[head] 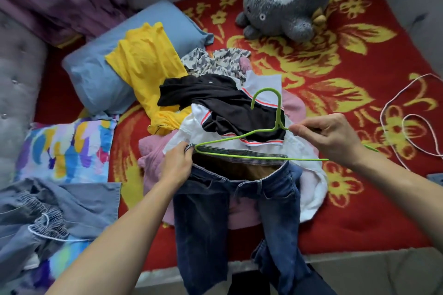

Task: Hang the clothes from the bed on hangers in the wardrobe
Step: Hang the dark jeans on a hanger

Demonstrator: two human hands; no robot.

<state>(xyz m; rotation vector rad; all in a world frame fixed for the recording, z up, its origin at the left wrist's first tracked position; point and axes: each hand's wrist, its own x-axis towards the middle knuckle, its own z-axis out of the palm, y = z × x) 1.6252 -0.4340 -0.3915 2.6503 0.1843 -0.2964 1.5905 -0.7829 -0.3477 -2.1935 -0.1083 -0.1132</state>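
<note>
At the far left a grey garment (60, 206) lies crumpled beside a bright patterned pillow (67, 151). A yellow top (143, 67) is draped over a blue pillow (96, 74). None of these is on a hanger.

The left hand (177, 163) is curled round the left end of the waistband of the jeans (203, 211), and the cloth is gripped between thumb and fingers. The jeans are spread on the bed with the waist pulled open and the legs trailing over the near edge. A green hanger (278, 124) is held just above that open waist, its lower bar lying across it. No part of the jeans is yet threaded onto the bar.

Behind the hanger a pile (208, 96) of black, white, patterned and pink pieces is heaped on the red blanket (347, 74). The right hand (328, 141) pinches the hanger's right shoulder between thumb and fingertips. Further right a pale cord (405, 124) is looped on the blanket.

The task is judged to be at an early stage: one garment is being fitted and many are waiting.

No wardrobe, basket or other container is in view, so nothing can be said of what is already hung.
</note>
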